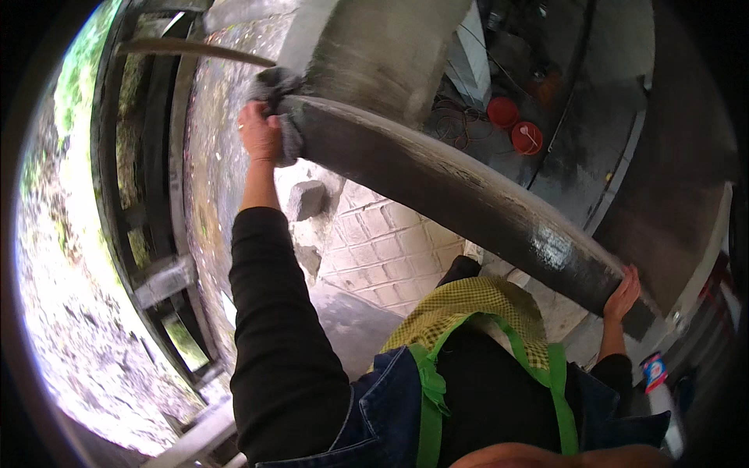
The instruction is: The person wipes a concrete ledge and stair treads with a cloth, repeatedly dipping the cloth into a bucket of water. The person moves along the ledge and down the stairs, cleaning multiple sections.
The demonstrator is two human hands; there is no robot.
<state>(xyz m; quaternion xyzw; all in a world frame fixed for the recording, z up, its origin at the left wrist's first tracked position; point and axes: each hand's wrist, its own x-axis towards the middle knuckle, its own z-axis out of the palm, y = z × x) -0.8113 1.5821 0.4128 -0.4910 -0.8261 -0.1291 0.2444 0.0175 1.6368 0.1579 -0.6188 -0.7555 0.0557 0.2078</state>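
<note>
A long, dark, smooth-faced ledge point(409, 187) slants across the view in front of me, its top edge pale and worn. At its left end, my left hand point(261, 133) grips a grey cloth point(291, 137) pressed against the ledge. My right hand point(622, 294) holds the ledge's right end, with the fingers over its upper edge. A wet-looking shiny patch point(551, 247) shows on the face to the left of that hand.
Beyond the ledge are two red basins point(503, 113), one with a white utensil in it, and a coiled hose point(459, 126). A railing point(158, 175) runs along the left. Below lie stone paving point(380, 245) and a grey stone block point(306, 200). A packet point(654, 371) is at lower right.
</note>
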